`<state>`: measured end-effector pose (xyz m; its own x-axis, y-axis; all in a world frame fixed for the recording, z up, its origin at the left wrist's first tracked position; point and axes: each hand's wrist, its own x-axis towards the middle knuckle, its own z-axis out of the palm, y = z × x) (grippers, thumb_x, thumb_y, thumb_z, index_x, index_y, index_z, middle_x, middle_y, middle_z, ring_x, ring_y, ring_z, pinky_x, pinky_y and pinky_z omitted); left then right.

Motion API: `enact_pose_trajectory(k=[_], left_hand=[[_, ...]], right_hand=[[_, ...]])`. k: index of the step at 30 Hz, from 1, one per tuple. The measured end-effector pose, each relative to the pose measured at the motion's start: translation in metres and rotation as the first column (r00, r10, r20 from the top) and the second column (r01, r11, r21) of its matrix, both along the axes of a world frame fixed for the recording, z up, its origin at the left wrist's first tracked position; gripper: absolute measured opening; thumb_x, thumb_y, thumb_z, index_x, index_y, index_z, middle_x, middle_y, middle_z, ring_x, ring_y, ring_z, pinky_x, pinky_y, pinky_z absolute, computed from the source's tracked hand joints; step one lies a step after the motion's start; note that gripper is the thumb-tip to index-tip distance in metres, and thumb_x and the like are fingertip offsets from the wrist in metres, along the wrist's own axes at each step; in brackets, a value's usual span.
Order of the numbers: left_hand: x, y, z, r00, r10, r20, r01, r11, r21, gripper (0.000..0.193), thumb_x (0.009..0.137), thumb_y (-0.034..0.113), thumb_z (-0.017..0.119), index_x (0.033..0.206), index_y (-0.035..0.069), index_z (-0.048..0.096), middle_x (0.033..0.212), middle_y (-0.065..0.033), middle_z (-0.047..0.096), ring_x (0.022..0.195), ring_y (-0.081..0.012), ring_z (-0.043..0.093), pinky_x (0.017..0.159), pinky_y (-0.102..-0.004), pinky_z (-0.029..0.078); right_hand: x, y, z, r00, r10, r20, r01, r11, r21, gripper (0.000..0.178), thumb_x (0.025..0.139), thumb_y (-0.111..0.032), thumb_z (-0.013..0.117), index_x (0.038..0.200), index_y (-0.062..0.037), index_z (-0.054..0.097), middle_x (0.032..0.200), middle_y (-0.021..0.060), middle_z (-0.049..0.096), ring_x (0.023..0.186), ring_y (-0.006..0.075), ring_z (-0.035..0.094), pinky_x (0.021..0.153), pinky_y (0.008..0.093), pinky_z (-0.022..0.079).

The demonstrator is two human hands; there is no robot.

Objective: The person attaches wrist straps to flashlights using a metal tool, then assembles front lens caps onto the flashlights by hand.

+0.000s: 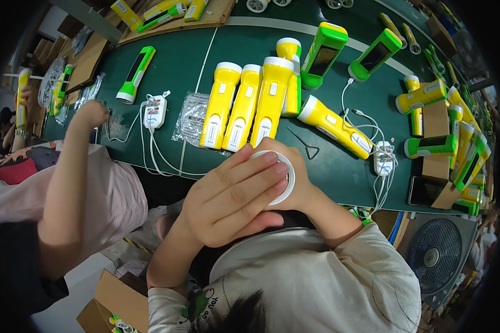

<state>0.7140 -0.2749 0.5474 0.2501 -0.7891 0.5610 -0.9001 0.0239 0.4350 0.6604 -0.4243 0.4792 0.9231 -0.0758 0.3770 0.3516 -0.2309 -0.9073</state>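
Steady from below, even from above

The white ring (290, 180) sits between the person's two hands, above the near edge of the green desk (172, 61). The left grip (222, 205) is flat, its fingers stretched across the ring's face rather than closed round it. The right grip (298, 166) curls behind the ring and appears to be holding the piece, though most of its fingers are hidden (as is whatever lies beneath the ring).

Whether the left fingers press, turn or merely cover it, I cannot tell. For good handling, the right grip would best stay firm and still, while the left spreads its force evenly round the rim, so the ring stays square and does not tip. Fingertips are better kept on the rim than on the centre.

Elbow room matters too: the row of three yellow torches (219, 102) stands just beyond the hands, and the bent metal tool (306, 145) lies near the right one
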Motion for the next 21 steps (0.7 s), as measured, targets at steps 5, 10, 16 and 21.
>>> enact_pose_trajectory(k=[5, 10, 16, 21], left_hand=[[0.004, 0.002, -0.009, 0.988, 0.02, 0.152, -0.019, 1.0, -0.01, 0.032, 0.081, 0.024, 0.067, 0.102, 0.0, 0.066, 0.107, -0.0119, 0.064, 0.104, -0.028, 0.061, 0.095, -0.0425, 0.048], [-0.002, 0.003, -0.012, 0.977, 0.082, 0.195, -0.084, 0.996, 0.002, 0.031, 0.083, 0.022, 0.065, 0.105, -0.001, 0.064, 0.108, -0.0134, 0.062, 0.105, -0.0291, 0.06, 0.094, -0.0428, 0.048], [-0.011, 0.001, -0.014, 0.958, 0.186, 0.217, -0.192, 0.981, 0.006, 0.032, 0.082, 0.017, 0.066, 0.108, -0.001, 0.061, 0.111, -0.0143, 0.06, 0.106, -0.0306, 0.059, 0.094, -0.0448, 0.048], [-0.006, 0.008, -0.005, 0.979, 0.185, 0.088, -0.185, 0.983, -0.006, 0.034, 0.073, 0.016, 0.075, 0.1, 0.0, 0.062, 0.111, -0.016, 0.06, 0.106, -0.033, 0.059, 0.093, -0.0437, 0.048]], right_hand=[[0.001, 0.0, 0.004, 0.999, 0.012, -0.038, -0.011, 1.0, 0.021, 0.036, 0.063, -0.022, 0.077, 0.086, -0.0067, 0.054, 0.075, 0.0106, 0.062, 0.067, 0.0328, 0.063, 0.058, 0.0347, 0.05], [0.002, 0.004, 0.002, 0.998, -0.026, -0.051, 0.026, 1.0, 0.012, 0.033, 0.065, -0.022, 0.075, 0.086, -0.0066, 0.055, 0.075, 0.0114, 0.063, 0.066, 0.0335, 0.063, 0.058, 0.0344, 0.05], [0.003, 0.01, 0.002, 0.996, -0.088, -0.032, 0.09, 0.993, 0.074, 0.032, 0.067, -0.023, 0.074, 0.087, -0.0069, 0.055, 0.075, 0.0116, 0.063, 0.066, 0.0332, 0.063, 0.058, 0.0337, 0.05], [-0.001, 0.018, 0.01, 0.986, -0.149, -0.077, 0.147, 0.989, -0.02, 0.037, 0.068, -0.026, 0.076, 0.089, -0.0059, 0.055, 0.077, 0.0124, 0.063, 0.068, 0.0341, 0.064, 0.058, 0.0347, 0.05]])
